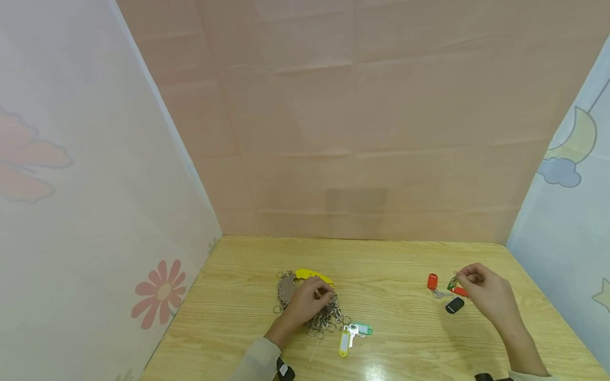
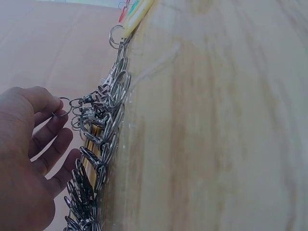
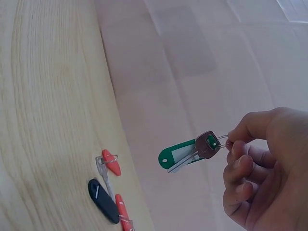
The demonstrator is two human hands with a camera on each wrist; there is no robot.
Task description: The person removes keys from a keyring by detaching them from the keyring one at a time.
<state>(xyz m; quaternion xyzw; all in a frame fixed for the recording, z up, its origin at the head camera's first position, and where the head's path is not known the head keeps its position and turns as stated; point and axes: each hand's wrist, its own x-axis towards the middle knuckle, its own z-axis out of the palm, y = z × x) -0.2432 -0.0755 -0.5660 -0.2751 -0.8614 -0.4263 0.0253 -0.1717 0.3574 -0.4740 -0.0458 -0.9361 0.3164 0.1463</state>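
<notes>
My right hand (image 1: 492, 297) pinches a small metal ring (image 3: 223, 141) between thumb and forefinger. A key (image 3: 207, 146) and a green key tag (image 3: 166, 156) dangle from that ring, above the table at the right. At the left, my left hand (image 1: 305, 302) is over a grey and yellow disc-shaped holder (image 1: 314, 274) hung with many metal clips and rings (image 2: 98, 139). Its thumb and forefinger pinch one split ring (image 2: 61, 114) at the clips' edge; the remaining fingers are spread. The hand hides part of the holder in the head view.
By the right hand lie a red tag (image 1: 432, 281), another red tag (image 1: 458, 291), a black tag (image 1: 455, 305) and a silver key (image 1: 439, 294). In front of the clips lie a yellow tag (image 1: 343, 345), a light green tag (image 1: 364, 328) and a key (image 1: 352, 332).
</notes>
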